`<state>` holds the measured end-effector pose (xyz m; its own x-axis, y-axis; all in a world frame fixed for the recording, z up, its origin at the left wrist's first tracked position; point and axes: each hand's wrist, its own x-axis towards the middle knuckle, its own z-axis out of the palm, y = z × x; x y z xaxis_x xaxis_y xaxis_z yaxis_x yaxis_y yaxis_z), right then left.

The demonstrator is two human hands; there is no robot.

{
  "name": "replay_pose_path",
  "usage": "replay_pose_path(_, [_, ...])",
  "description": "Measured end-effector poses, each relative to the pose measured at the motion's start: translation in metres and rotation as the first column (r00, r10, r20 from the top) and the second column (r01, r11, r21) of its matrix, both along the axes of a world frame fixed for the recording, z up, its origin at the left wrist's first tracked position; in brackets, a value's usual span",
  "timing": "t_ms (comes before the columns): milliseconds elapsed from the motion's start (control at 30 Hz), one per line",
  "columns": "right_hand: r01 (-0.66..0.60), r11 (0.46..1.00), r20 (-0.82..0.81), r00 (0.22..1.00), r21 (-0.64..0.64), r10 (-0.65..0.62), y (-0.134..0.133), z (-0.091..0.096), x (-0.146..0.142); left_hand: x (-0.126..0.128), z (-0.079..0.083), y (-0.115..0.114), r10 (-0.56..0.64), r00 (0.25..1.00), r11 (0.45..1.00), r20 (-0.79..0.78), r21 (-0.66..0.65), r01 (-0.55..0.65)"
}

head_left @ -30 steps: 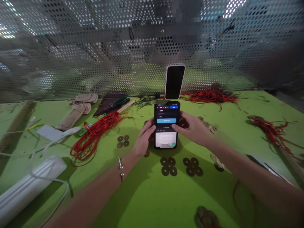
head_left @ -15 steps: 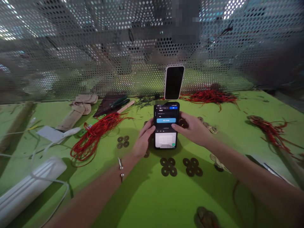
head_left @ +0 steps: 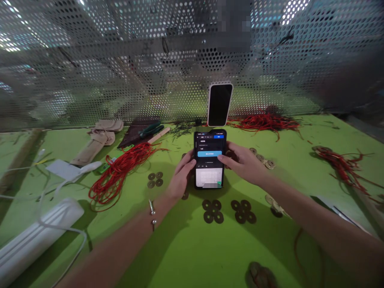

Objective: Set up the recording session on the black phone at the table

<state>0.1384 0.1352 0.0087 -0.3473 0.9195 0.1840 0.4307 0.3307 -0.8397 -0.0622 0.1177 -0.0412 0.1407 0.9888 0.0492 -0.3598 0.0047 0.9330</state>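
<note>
Since the frame a second ago almost nothing has shifted: the lit smartphone (head_left: 209, 158) sits a touch lower between the hands, and both forearms keep the same lines. The person's left hand (head_left: 180, 176) reaches in from the lower left, its forearm stretched long across the green tabletop (head_left: 186, 256) with a silver bangle (head_left: 153, 214) at the wrist; its fingers are curled loosely together against the phone's left edge, the thumb lying on the lower left of the screen. The right hand (head_left: 244, 164) comes from the lower right with the wrist bent slightly inward, fingers cupped behind and beside the phone's right edge and the thumb tip resting on the screen near a blue button. The phone is held upright in the centre of the view, just above the table, showing an on-screen keyboard (the text is too small to read). Directly behind it a second phone (head_left: 220, 104) with a dark screen stands propped against a perforated metal screen (head_left: 90, 60). Clusters of round holed coins (head_left: 213, 211) lie on the table just in front of the hands. A tangle of red cord (head_left: 120, 172) lies to the left, and a white rolled bundle (head_left: 36, 234) sits at the near left.
</note>
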Motion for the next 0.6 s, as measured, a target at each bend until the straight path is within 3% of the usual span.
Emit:
replay_pose_path(233, [0.021, 1.0, 0.002, 1.0, -0.019, -0.021, 0.0001, -0.0024, -0.0005, 0.0007, 0.0012, -0.0002, 0.017, 1.0, 1.0, 0.009, 0.005, -0.017])
replay_pose_path(467, [-0.035, 0.995, -0.186, 0.982, -0.091, 0.017, -0.0003, -0.0026, -0.0001, 0.0, -0.0009, 0.0005, 0.045, 0.998, 0.999, -0.037, -0.001, -0.045])
replay_pose_path(600, [-0.042, 0.995, -0.21, 0.977, -0.087, 0.023, -0.0004, -0.0003, 0.0002, 0.0005, 0.0, -0.0003, 0.069, 0.99, 0.998, -0.125, -0.005, -0.07])
